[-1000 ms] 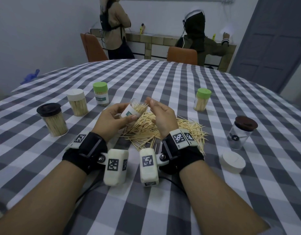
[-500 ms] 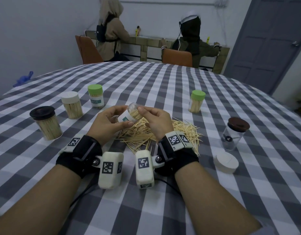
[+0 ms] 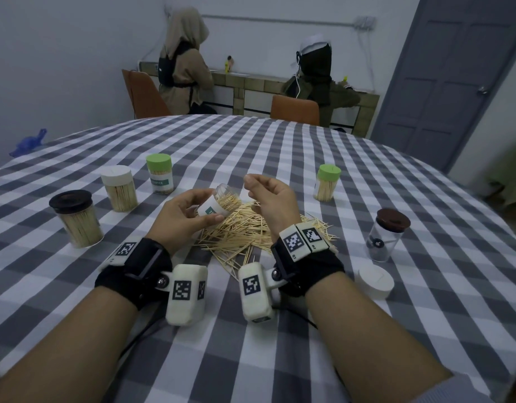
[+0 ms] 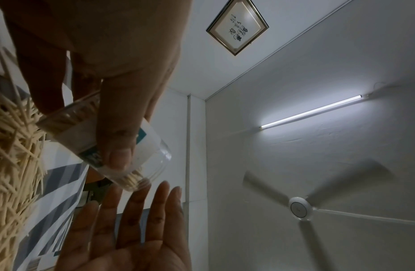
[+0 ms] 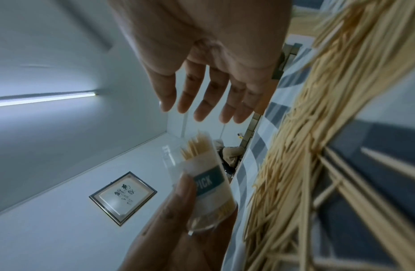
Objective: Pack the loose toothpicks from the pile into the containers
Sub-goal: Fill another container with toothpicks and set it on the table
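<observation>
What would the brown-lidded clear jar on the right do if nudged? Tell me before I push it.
The brown-lidded clear plastic jar looks almost empty, so it is probably light and would slide or tip easily. It stands tall and narrow on the checked tablecloth; once toppled, its round body would likely roll.

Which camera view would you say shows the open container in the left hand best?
The head view: the container shows whole, tilted in the left hand, toothpicks visible inside. The left wrist view hides much of it behind fingers; the right wrist view shows it blurred, with its label partly readable.
</observation>
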